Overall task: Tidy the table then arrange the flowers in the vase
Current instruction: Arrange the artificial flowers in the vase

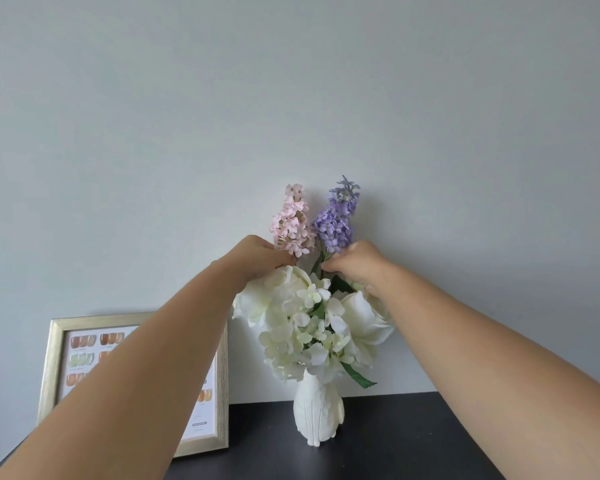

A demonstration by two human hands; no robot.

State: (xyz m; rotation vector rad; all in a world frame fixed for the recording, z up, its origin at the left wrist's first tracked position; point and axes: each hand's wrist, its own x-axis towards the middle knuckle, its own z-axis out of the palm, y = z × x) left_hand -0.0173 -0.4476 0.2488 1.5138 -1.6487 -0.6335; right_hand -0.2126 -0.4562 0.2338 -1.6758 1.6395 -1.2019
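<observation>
A white ribbed vase (pixel 317 412) stands upright on the black table (pixel 395 441), filled with white roses and hydrangea blooms (pixel 302 327). Two taller sprays rise behind them: a pink flower (pixel 291 221) on the left and a purple flower (pixel 336 220) on the right. My left hand (pixel 257 256) pinches the pink flower's stem just below its blossoms. The purple flower's stem is gripped by my right hand (pixel 355 261) right under its blossoms. Both lower stems are hidden behind the white blooms.
A pale wooden picture frame (pixel 51 362) with a colour-sample print leans against the grey wall at the left, partly covered by my left forearm. The wall stands close behind the vase.
</observation>
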